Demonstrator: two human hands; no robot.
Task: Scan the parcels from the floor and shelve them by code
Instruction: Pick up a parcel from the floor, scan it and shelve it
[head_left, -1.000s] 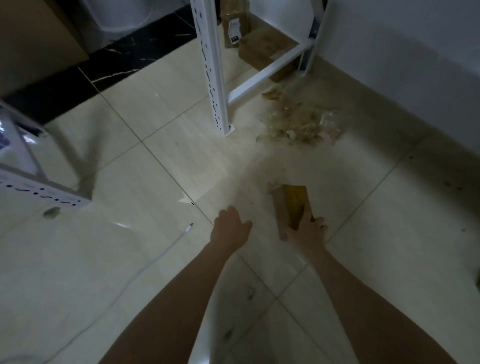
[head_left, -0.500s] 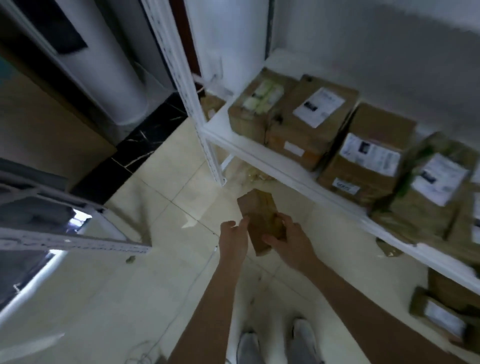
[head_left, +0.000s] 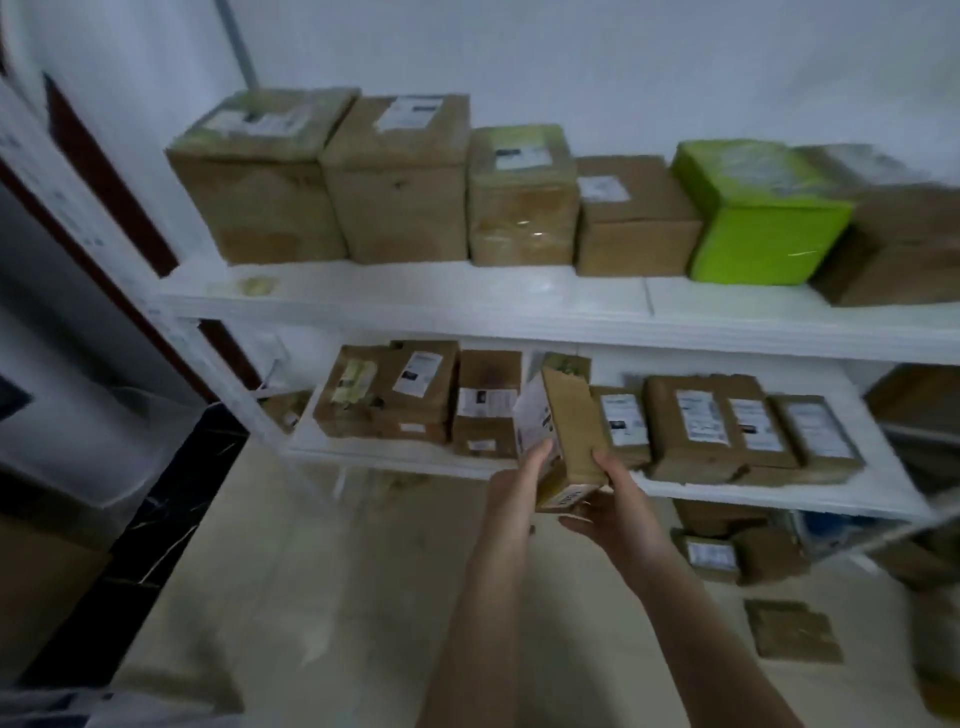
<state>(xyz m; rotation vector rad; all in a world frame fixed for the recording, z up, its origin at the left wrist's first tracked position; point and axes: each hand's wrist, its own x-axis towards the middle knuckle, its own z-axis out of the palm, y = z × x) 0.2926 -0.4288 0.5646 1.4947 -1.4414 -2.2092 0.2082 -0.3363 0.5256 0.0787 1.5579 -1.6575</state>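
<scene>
Top shelf (head_left: 415, 299): 6 boxes (head_left: 400, 208) | 1 parcel (head_left: 571, 421) | right hand (head_left: 613, 512) grips it | left hand (head_left: 517, 480) fingers (head_left: 537, 453) flat on it

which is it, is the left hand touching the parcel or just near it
Touching. The head view shows the left hand with its fingers flat against the labelled side of the parcel, with no gap.

Looks like a parcel depot or pickup room. White metal shelving (head_left: 519, 317) is crammed with cardboard parcels (head_left: 395, 208) wearing shipping labels (head_left: 410, 111), and a few more lie on the tiled floor (head_left: 322, 561).
</scene>
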